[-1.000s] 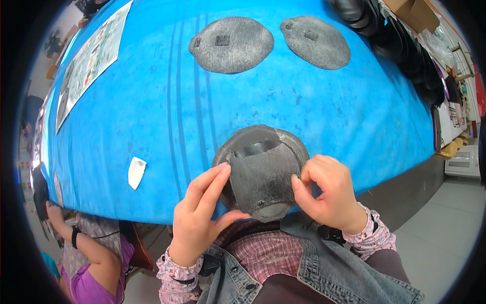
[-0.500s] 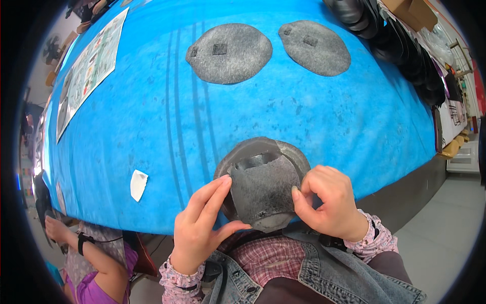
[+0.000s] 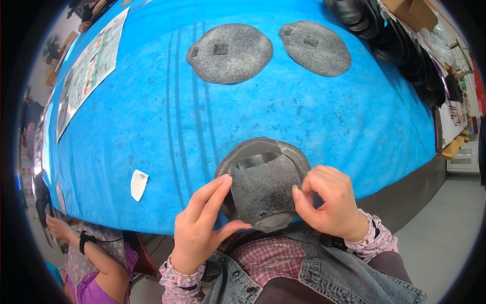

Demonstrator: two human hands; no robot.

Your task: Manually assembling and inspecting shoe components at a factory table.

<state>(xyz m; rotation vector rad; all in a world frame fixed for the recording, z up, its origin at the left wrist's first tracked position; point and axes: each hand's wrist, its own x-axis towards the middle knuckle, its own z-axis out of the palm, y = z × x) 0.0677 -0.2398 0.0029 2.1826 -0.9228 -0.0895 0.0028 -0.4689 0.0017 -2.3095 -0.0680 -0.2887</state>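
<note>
A dark grey, roughly round fabric-like piece (image 3: 246,150) lies at the table's near edge. A squarish grey panel (image 3: 266,185) covers its middle, bowed up at the far side so that a gap shows beneath. My left hand (image 3: 205,215) holds the left side of the panel, its fingertips at the upper left edge and its thumb stretched along the lower edge. On the opposite side, my right hand (image 3: 329,202) pinches the panel's right edge between thumb and curled fingers. What lies under the panel is hidden.
Two flat grey rounded pieces (image 3: 238,66) with small dark squares lie farther off on the blue cloth (image 3: 131,116). A white scrap (image 3: 138,185) is to the left, a printed sheet (image 3: 96,66) beyond it. Black curved pieces (image 3: 400,55) line the right edge. Another person's arm (image 3: 98,253) is at lower left.
My hands and the grey piece stay almost still. At lower left, the other person's arm has shifted slightly.
</note>
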